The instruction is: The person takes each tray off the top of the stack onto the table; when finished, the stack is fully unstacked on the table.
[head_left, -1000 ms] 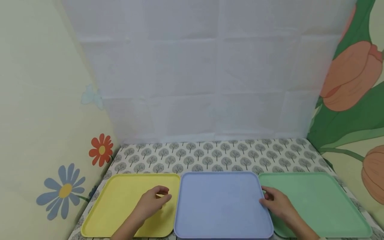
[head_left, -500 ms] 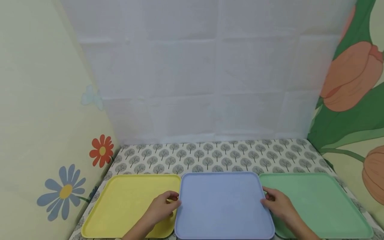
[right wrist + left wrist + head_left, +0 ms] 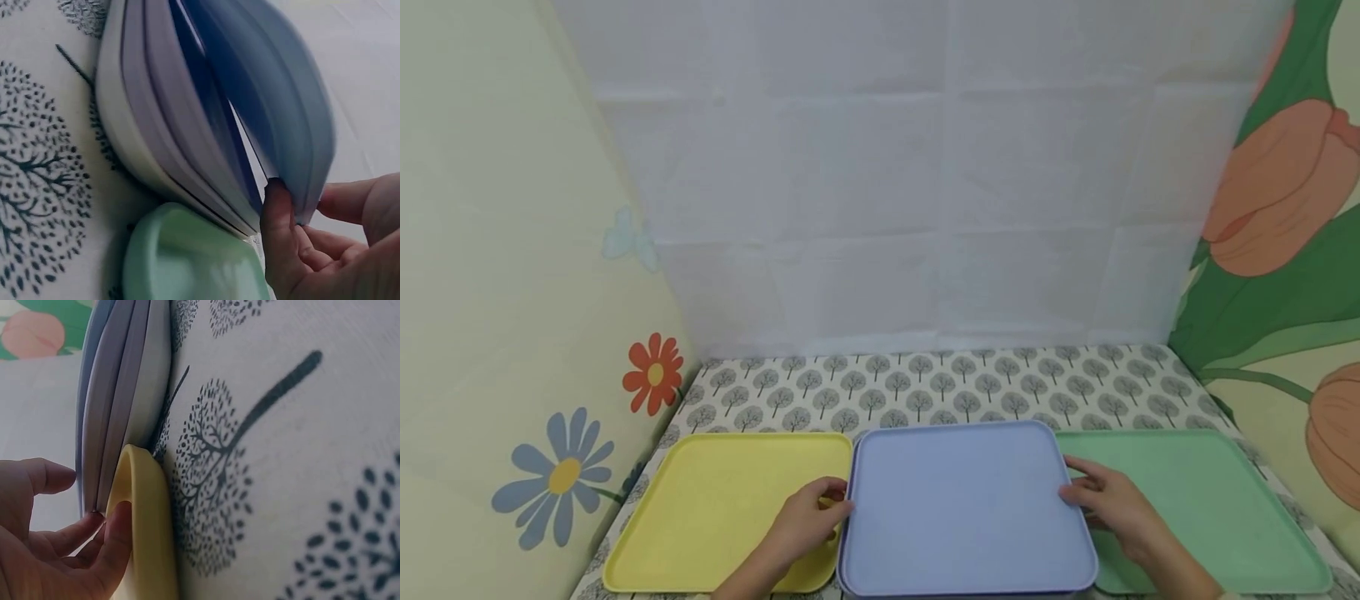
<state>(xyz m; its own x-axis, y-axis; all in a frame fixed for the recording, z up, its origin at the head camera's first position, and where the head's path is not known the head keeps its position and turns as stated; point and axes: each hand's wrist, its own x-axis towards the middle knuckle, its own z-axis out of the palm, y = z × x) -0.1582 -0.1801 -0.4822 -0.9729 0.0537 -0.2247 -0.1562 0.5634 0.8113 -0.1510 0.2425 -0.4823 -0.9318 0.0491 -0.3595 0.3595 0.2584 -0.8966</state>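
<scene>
A blue tray (image 3: 962, 508) tops a stack in the middle, its right side raised. My right hand (image 3: 1112, 504) grips that raised edge, thumb on top and fingers beneath. In the right wrist view a wedge gap parts the lifted blue tray (image 3: 294, 112), which shows doubled rim lines, from the lavender trays (image 3: 165, 119) below. My left hand (image 3: 805, 521) pinches the blue tray's left edge, still low on the stack. The left wrist view shows the thumb at the stacked trays' rims (image 3: 109, 394) and the other fingers beside the yellow tray's rim (image 3: 147, 512).
A yellow tray (image 3: 722, 508) lies on the left and a green tray (image 3: 1195, 508) on the right, both close against the stack. The tree-print cloth (image 3: 917, 387) runs back to a white hanging sheet (image 3: 880, 208). Flower-printed panels (image 3: 535, 250) stand at both sides.
My left hand has moved right from above the yellow tray to the blue tray's edge. My right hand has raised the blue tray's right side, which has shifted slightly right.
</scene>
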